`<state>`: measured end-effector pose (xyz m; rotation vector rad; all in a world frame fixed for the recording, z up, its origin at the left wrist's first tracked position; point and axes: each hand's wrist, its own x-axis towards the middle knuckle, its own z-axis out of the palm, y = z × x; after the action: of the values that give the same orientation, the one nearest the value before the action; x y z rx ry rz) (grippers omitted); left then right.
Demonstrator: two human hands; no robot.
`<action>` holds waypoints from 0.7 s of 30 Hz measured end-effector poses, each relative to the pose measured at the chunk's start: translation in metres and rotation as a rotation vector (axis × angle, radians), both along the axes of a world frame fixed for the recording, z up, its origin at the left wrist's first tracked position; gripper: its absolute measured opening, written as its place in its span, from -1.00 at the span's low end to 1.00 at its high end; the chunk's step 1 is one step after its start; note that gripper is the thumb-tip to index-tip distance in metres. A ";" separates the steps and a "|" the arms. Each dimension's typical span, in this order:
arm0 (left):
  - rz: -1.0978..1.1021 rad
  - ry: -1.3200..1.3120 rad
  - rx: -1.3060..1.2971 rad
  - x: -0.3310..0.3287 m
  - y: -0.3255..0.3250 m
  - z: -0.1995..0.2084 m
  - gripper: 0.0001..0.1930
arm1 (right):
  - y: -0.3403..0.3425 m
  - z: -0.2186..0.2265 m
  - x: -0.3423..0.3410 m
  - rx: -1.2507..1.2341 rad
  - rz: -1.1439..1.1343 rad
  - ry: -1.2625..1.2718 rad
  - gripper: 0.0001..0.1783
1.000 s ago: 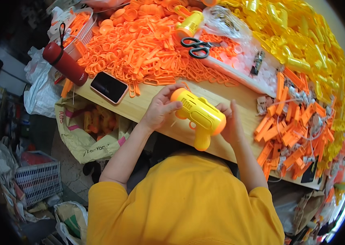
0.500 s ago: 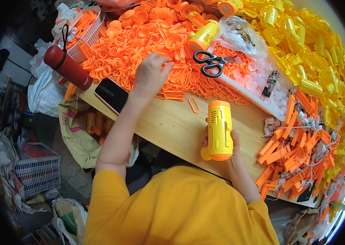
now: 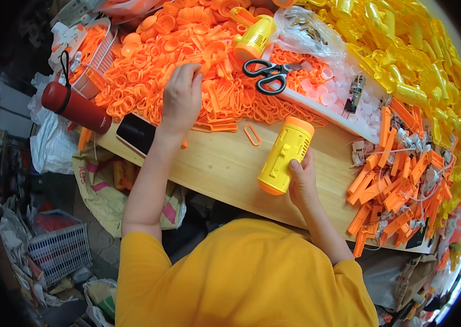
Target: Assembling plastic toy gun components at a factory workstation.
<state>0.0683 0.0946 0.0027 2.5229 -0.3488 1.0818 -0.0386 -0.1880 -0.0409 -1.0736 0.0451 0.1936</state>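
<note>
My right hand (image 3: 303, 182) is wrapped around a yellow plastic cylinder (image 3: 284, 157) with orange ends, like a toy flashlight body. It leans, its upper end to the right, above the wooden table. My left hand (image 3: 182, 101) is over the near edge of a heap of orange plastic parts (image 3: 154, 71). Its fingers are bent together beside an orange piece; what they hold, if anything, I cannot make out. A single orange oval link (image 3: 252, 135) lies on the wood between my hands. Black-handled scissors (image 3: 270, 75) rest beyond it.
A phone (image 3: 135, 133) and a red bottle (image 3: 76, 107) are at the left. Another yellow cylinder (image 3: 254, 37) lies on the orange heap. A white tray (image 3: 326, 115) holds translucent discs. Orange strips with wires (image 3: 388, 185) and yellow shells (image 3: 432, 65) pile up at the right.
The yellow cylinder has turned from upright to tilted, its lower end swinging left, and its side flap no longer shows. My left hand has moved slightly left, and its fingers have drawn in.
</note>
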 end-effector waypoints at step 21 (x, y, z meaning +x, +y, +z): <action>-0.702 0.910 -1.362 -0.095 -0.102 -0.002 -0.84 | 0.008 0.023 -0.012 0.007 -0.147 -0.168 -0.29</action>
<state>-0.0271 -0.0069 0.0004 1.2093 -0.1068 -0.2087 -0.0505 -0.1803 -0.0178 -1.0721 -0.0279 -0.0297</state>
